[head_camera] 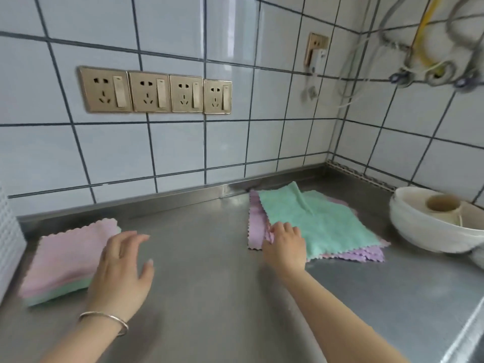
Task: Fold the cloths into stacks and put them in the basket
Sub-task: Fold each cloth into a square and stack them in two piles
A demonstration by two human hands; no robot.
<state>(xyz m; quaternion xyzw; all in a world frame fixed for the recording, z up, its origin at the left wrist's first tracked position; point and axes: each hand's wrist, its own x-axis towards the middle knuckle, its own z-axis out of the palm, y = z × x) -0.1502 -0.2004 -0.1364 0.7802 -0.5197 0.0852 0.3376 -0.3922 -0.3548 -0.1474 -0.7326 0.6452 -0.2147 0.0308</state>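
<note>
Now | left hand [121,265] relaxed, fingers spread, over folded stack [62,260] at left | right hand [284,244] pinches loose cloths [322,226] at right | steel surface [204,258]

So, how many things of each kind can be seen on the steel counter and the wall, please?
Cloth piles: 2, a folded stack and an unfolded pile
White bowls: 1
White basket: 1
Wall sockets: 5, four in a row, one apart
Total: 9
</note>
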